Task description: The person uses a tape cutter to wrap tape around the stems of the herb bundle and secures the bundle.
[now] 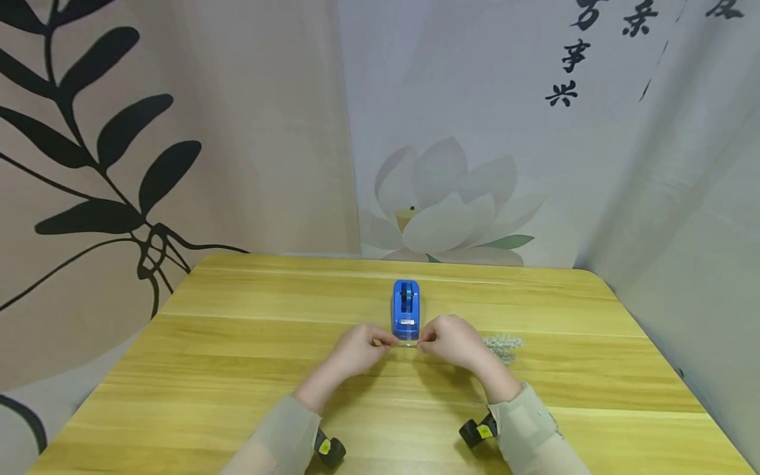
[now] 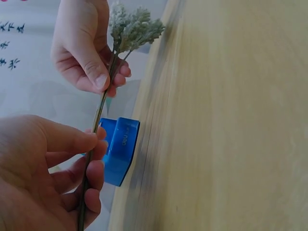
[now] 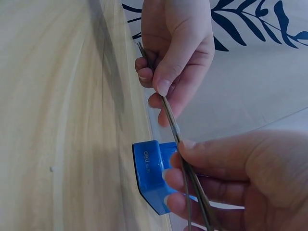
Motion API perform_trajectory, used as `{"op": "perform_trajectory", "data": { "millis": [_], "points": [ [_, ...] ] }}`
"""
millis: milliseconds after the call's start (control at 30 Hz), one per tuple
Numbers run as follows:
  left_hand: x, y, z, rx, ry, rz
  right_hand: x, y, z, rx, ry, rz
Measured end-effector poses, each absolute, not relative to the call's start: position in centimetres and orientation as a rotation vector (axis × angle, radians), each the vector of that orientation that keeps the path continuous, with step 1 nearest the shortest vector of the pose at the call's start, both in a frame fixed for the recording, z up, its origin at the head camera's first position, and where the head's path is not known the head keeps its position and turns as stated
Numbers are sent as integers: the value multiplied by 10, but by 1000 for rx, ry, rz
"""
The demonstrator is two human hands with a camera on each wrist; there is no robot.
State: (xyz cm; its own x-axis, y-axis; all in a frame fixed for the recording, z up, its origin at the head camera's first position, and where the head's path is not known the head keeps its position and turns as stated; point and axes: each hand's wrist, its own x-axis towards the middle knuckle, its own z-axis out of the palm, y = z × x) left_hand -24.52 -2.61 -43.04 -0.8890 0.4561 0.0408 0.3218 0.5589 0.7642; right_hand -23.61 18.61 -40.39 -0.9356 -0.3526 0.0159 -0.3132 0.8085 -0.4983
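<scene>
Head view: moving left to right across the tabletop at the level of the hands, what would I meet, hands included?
Left hand → blue tape dispenser → right hand → pale flower heads.

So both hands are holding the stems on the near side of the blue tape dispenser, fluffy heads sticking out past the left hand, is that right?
The head view shows the fluffy heads sticking out past the right hand, not the left hand; the stems and blue tape dispenser you have right.
</scene>
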Motion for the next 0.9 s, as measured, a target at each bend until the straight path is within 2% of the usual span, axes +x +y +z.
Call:
{"op": "perform_trajectory", "data": {
  "millis": [900],
  "points": [
    [-242, -25, -427, 660, 2652, 1179, -237, 181, -408, -473, 2981, -768]
  ]
}}
